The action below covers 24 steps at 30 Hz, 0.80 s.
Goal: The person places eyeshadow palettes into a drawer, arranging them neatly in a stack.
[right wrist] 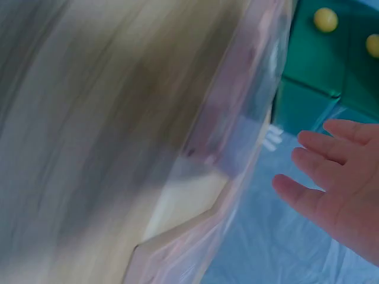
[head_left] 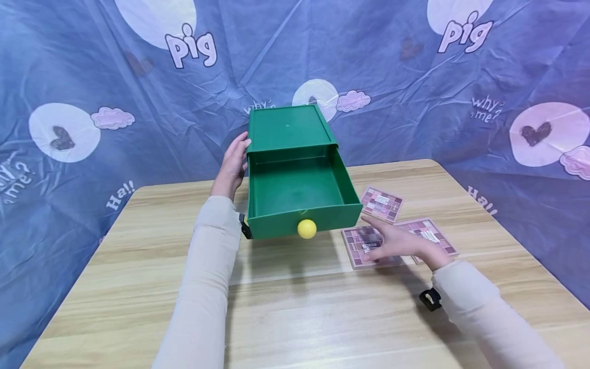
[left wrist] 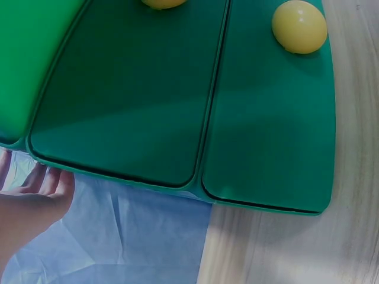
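A green drawer box (head_left: 290, 125) stands at the table's middle back, its top drawer (head_left: 295, 187) pulled out and nothing inside. A yellow knob (head_left: 306, 228) sits on that drawer's front. My left hand (head_left: 235, 166) rests against the box's left side; in the left wrist view its fingers (left wrist: 50, 180) lie along the edge. Lower drawer fronts with yellow knobs (left wrist: 299, 26) also show there. My right hand (head_left: 398, 240), fingers spread and holding nothing, hovers above a pink makeup palette (head_left: 352, 246), near the drawer's right corner. Two more palettes (head_left: 381, 203) lie close by.
The wood-grain table (head_left: 138, 287) has rounded back corners. Behind it hangs a blue printed cloth (head_left: 258, 46), which also runs down both sides. A black strap piece (head_left: 430, 299) shows at my right wrist.
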{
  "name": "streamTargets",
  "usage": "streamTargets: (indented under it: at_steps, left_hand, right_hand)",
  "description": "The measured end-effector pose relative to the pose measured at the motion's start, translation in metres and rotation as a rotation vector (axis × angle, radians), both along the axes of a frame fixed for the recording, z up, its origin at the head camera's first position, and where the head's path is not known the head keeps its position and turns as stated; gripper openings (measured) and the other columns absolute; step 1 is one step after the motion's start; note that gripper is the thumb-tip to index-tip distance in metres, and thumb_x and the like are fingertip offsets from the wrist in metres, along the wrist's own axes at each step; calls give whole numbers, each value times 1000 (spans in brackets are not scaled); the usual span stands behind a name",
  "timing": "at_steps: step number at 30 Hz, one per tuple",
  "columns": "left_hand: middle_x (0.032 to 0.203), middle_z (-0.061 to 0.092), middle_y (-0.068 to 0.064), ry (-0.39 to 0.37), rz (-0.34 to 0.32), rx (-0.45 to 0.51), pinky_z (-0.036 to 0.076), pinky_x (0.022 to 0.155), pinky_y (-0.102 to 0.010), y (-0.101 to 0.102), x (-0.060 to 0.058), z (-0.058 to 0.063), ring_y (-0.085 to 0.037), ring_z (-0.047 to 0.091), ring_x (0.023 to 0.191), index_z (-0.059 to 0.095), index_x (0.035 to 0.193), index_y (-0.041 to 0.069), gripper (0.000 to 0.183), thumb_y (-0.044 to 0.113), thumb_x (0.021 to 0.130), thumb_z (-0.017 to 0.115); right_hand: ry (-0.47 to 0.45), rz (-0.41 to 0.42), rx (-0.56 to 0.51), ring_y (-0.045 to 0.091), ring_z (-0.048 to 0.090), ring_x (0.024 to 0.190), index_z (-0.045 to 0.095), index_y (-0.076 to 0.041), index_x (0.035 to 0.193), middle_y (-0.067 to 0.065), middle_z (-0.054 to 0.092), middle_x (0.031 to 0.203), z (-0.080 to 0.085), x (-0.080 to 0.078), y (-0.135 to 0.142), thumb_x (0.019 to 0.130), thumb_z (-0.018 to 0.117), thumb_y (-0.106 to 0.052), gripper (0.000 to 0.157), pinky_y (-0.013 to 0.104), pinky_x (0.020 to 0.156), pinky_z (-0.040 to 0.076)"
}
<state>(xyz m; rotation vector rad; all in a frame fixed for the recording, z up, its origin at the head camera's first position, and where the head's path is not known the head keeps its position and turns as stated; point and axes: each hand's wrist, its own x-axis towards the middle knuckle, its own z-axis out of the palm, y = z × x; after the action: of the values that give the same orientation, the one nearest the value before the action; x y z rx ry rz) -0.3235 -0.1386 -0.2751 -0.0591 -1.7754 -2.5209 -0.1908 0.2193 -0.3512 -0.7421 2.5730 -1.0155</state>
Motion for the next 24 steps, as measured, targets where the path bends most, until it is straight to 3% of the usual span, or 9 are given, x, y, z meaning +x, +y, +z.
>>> streamTargets:
  at_steps: [4,8,16,24]
  left_hand:
    - [119,47,-10,8,3,-15,30,88,-33,1,0,0,-18,43,104,40,130,14,47,18,83,48]
    - [119,47,-10,8,7,-22,31,88,-33,1,0,0,-17,43,103,40,130,14,47,18,84,48]
    - [119,46,-9,0,11,-19,30,89,-33,1,-1,-1,-18,43,105,40,130,15,47,19,84,48]
    - [120,46,-9,3,4,-12,29,89,-33,1,0,-1,-18,42,105,40,130,15,46,19,84,47]
  right_hand:
    - [-26,42,9,46,19,117,13,15,129,35,18,129,-5,-3,10,63,75,-24,99,54,92,18]
    - [15,78,89,47,18,117,15,19,126,37,19,128,-9,-5,14,60,76,-29,103,53,93,15]
    - [49,80,236,49,7,118,15,17,128,37,10,130,-15,-5,19,53,77,-41,113,56,93,7]
    - [108,79,362,48,12,118,20,14,128,35,14,131,-19,-6,18,50,78,-40,112,58,90,13]
